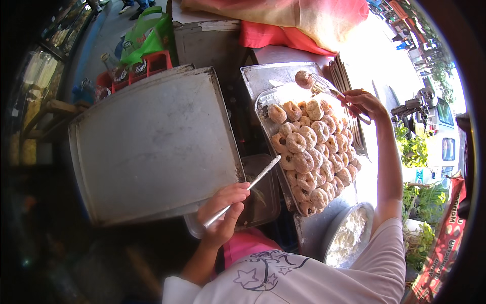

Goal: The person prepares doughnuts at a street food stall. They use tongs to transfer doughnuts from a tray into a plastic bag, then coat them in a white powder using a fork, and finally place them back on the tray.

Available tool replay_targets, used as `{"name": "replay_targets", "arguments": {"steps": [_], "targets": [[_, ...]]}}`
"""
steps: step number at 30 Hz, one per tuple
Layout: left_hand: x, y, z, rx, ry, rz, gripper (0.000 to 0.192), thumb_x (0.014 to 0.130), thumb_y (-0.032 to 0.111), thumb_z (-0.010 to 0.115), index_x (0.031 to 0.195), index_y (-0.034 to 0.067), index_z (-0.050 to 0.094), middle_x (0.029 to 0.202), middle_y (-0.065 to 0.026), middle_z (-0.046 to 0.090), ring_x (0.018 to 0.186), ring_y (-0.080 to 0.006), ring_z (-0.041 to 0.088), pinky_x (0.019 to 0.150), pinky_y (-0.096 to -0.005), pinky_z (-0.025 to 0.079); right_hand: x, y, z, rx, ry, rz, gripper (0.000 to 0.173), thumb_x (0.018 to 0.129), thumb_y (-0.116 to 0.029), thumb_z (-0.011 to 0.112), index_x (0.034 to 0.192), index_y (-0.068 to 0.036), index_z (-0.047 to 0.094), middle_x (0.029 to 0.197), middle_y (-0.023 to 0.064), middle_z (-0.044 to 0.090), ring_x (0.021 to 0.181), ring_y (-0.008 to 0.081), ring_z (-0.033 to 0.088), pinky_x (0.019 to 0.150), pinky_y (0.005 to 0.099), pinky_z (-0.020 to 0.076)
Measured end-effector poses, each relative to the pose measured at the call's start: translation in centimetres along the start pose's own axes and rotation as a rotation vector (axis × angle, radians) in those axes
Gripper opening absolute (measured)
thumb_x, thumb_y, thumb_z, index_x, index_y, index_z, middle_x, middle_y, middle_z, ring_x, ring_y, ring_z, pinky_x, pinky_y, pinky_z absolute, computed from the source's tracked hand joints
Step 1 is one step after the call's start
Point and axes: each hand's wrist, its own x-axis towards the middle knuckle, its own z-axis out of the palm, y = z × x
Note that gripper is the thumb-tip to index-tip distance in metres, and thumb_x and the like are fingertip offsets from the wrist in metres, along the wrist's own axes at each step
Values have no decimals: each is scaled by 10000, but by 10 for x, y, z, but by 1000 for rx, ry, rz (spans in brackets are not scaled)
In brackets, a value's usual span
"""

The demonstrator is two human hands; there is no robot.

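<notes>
My left hand (224,214) is closed around a thin metal rod (262,174) with a whitish tip, which points towards the pastries. My right hand (362,103) grips metal tongs (329,86) over the far end of a metal tray (262,102). At the tips of the tongs is a round brown doughnut (304,79); whether they clamp it I cannot tell. Sugar-dusted ring doughnuts (303,162) lie piled on the tray between my hands. A metal bowl (328,243) of white powder (347,237) stands near my right elbow.
A large bare metal sheet pan (152,148) lies on the left, with a clear plastic container (262,205) partly beneath its edge. Behind it are a red bottle crate (156,60) and a green plastic bag (152,34). Stacked trays (347,87) stand beyond the doughnuts, near a red cloth (281,38).
</notes>
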Motion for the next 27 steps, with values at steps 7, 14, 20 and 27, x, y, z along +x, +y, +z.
{"name": "replay_targets", "arguments": {"steps": [7,14,20,27], "targets": [[-1,-2,2,-22,-15,-10,87,810,14,527,876,-34,558,858,-175,611,891,-305,587,822,-401,456,11,-2,1,-46,-13,159,225,839,-125,494,985,16,591,739,73,610,435,112,525,385,229,445],[6,-4,12,-120,28,-32,102,806,-13,518,892,-48,559,883,-182,608,929,-301,579,828,-371,450,41,-60,30,-955,103,162,174,788,-57,475,798,28,627,654,113,597,442,190,568,403,313,482],[29,-8,29,-130,55,21,122,845,3,467,934,-51,530,927,-197,580,953,-321,560,795,-402,498,52,-67,62,-1403,130,-165,191,754,-73,477,774,30,637,746,162,612,630,236,617,569,353,501],[35,-2,32,-99,122,-2,127,850,-13,442,937,-59,522,919,-193,583,950,-306,569,785,-401,516,22,-86,93,-1303,203,31,219,696,-85,496,823,26,636,829,155,615,798,260,599,727,378,467]]}}
